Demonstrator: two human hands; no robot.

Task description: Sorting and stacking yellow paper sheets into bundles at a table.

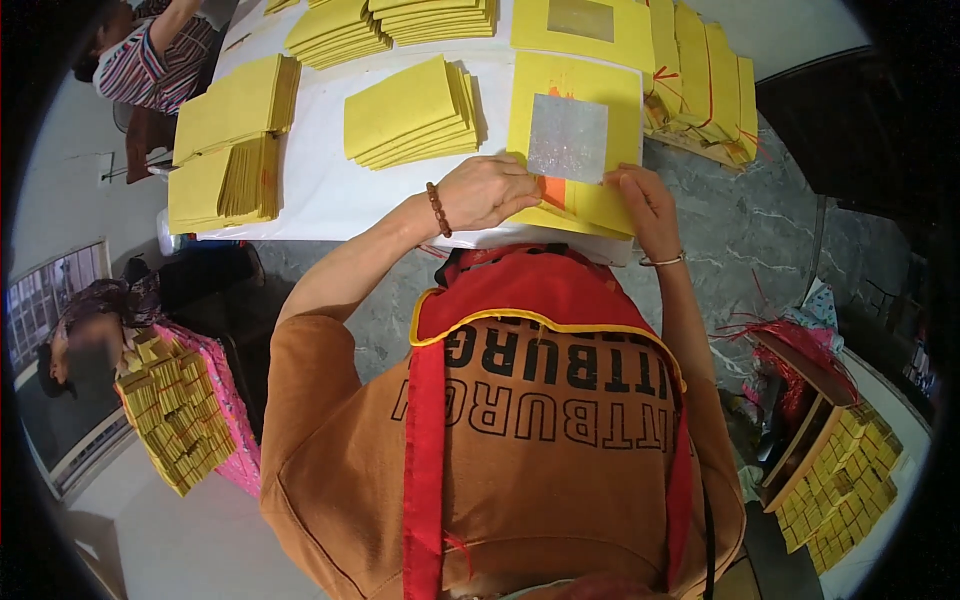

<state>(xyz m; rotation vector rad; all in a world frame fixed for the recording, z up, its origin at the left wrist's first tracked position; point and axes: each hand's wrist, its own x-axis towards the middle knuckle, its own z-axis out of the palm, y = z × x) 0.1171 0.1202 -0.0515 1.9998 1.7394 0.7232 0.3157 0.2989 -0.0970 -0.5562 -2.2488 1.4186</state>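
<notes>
A stack of yellow paper sheets with a silver foil square and an orange patch lies at the near edge of the white table. My left hand, with a brown bead bracelet at the wrist, pinches the lower left edge of the top sheet. The fingers of my right hand, with a thin bangle at the wrist, press on the sheet's lower right part. Both hands grip the same top sheet, which bends slightly at its near edge.
Folded yellow paper piles cover the table; more fan out at the right. A second silver-square sheet lies beyond. Other people sit at upper left and left. Bundled yellow packs sit at lower left and right.
</notes>
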